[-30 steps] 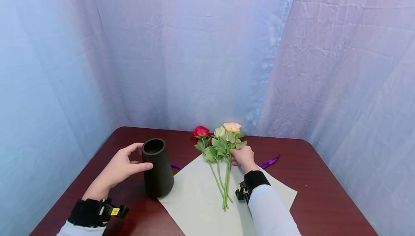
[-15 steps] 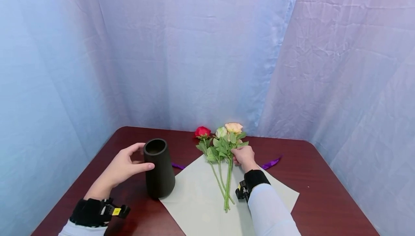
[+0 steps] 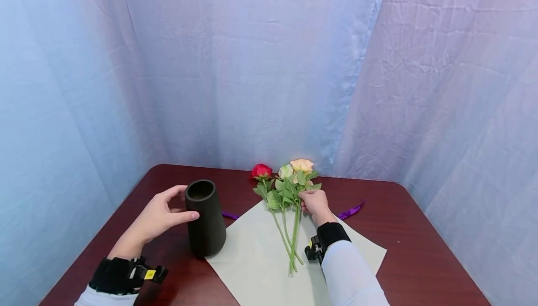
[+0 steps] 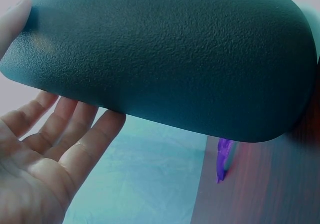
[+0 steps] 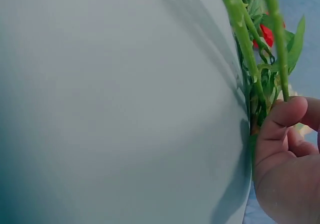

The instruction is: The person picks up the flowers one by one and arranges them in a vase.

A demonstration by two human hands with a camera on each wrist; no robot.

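Nearest the person, a pale grey-green sheet of wrapping paper (image 3: 256, 254) lies flat on the dark reddish-brown wooden table (image 3: 420, 245), one corner pointing toward the back. At the sheet's left edge stands a tall matte black tapered vase (image 3: 204, 219), upright with its open mouth up; the left hand (image 3: 157, 217) curls round its upper part, thumb across the front near the rim. The left wrist view adds what the head view hides: the fingers (image 4: 75, 134) lie fairly straight under the vase's textured wall, the thumb tip at its far edge. On the paper rests a loose bunch of green-stemmed artificial roses (image 3: 290, 203), stems toward the person, the leaves past the sheet's far corner. The right hand (image 3: 315, 205) is at the right side of the stems just below the leaves, well apart from the left hand. Only the right wrist view shows its hold: the thumb (image 5: 282, 116) bends against a stem while the other fingers curl behind. Farther back lie the blooms, red, whitish and peach, and a thin purple ribbon (image 3: 350, 210) runs along the table beyond the sheet, also glimpsed by the left wrist camera. A wrinkled pale blue cloth backdrop (image 3: 269, 63) closes the scene.
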